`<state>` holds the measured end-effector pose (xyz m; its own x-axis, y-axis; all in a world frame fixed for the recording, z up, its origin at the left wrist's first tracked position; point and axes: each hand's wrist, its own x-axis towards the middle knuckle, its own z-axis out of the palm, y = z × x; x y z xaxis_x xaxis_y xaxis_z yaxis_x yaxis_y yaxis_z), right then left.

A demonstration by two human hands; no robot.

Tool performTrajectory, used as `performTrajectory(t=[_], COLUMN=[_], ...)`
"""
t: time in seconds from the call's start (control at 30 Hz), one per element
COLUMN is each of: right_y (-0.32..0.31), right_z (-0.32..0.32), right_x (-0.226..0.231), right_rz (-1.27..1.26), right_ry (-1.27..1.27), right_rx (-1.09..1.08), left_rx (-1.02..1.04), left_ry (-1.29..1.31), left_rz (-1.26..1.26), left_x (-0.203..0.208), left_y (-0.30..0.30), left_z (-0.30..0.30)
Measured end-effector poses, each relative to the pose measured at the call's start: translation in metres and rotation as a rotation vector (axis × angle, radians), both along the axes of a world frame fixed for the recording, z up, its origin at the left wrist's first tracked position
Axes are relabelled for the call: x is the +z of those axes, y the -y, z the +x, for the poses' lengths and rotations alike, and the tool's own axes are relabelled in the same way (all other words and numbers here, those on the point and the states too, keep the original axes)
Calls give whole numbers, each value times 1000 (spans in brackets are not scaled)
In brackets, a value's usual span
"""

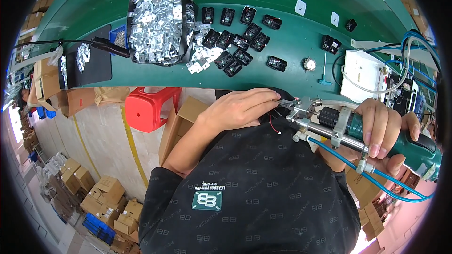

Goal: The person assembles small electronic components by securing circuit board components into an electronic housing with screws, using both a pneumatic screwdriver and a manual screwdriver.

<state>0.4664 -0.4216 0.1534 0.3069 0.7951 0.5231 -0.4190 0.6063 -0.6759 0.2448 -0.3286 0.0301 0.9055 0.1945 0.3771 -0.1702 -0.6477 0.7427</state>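
Observation:
My left hand [242,108] pinches a small black part with a thin red wire [273,124] against my chest, just below the green table's edge. My right hand [383,129] grips a green-handled pneumatic screwdriver [348,129] lying sideways, its metal tip [293,106] touching the part in my left fingers. Blue air hoses [376,178] run from the tool. On the green table [292,51] above lie several black parts [240,42] in loose rows.
A black bin heaped with small silver brackets [155,23] stands at the table's left, with more brackets spilled beside it. A white box with cables [365,75] sits at right. A red plastic stool [150,108] and cardboard boxes [103,197] are on the floor.

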Motion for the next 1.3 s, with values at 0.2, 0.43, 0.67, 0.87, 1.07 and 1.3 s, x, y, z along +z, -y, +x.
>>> performTrajectory(t=[0.2,0.43,0.67,0.87,1.07,1.3], right_y=[2,2,7,6,9,3], right_z=[7,5,3,8,8,13], right_x=[-4,-6,-2,3,6,-2], right_rz=[6,23,-50,104,139,141], right_ry=[47,23,37,6,54,88], right_rx=[52,47,-1,48,161,268], left_rx=[21,49,65,125,241,330], left_ry=[-62,-67,-15,-58,-1,33], left_rz=[67,46,-78,-170,-207,-153], left_x=[3,5,6,-15,-11,-3], left_y=[6,10,11,13,16,17], left_z=[1,3,6,-4,4,7])
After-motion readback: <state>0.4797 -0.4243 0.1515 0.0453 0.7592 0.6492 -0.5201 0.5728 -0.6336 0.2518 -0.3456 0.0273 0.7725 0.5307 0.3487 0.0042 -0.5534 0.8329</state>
